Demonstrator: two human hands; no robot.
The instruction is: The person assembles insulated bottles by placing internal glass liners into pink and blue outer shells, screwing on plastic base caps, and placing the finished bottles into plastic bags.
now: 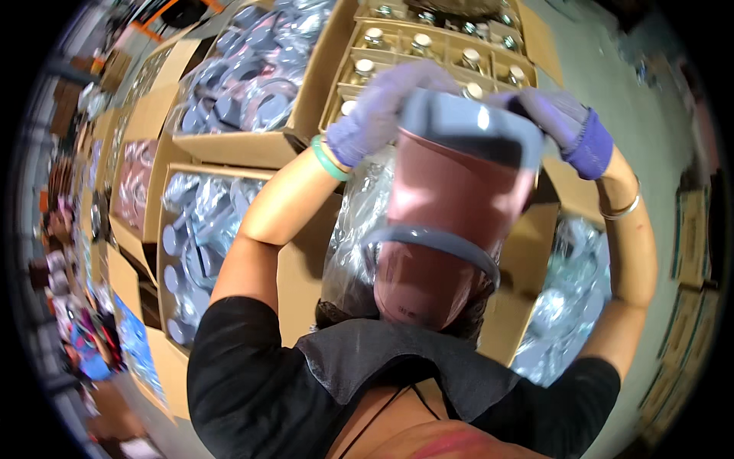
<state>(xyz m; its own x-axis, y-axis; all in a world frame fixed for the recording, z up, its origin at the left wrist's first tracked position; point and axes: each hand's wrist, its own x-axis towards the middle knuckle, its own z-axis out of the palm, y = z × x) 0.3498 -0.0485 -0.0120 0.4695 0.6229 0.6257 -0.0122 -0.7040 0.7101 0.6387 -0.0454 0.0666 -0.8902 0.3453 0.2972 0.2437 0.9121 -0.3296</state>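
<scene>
A large pink tumbler [451, 199] with a glossy grey-blue top and a grey-blue band or handle [428, 236] around its lower part is held up close in front of my chest. My left hand [394, 103], in a pale purple glove, grips the left side of the grey-blue top; its fingertips are partly hidden behind it. At the opposite upper edge, my right hand [564, 118], gloved too, has its fingers bent against the rim. Beside the tumbler on the left hangs a clear plastic bag [355, 218]; I cannot tell whether the tumbler is partly inside it.
Ahead stands a divided carton [440, 50] of glass bottles with white caps. Open cartons of bagged grey-blue tumblers sit at the upper left [245, 84], left [202, 245] and right [566, 298]. Stacked boxes [680, 329] line the far right, beyond the grey floor [634, 115].
</scene>
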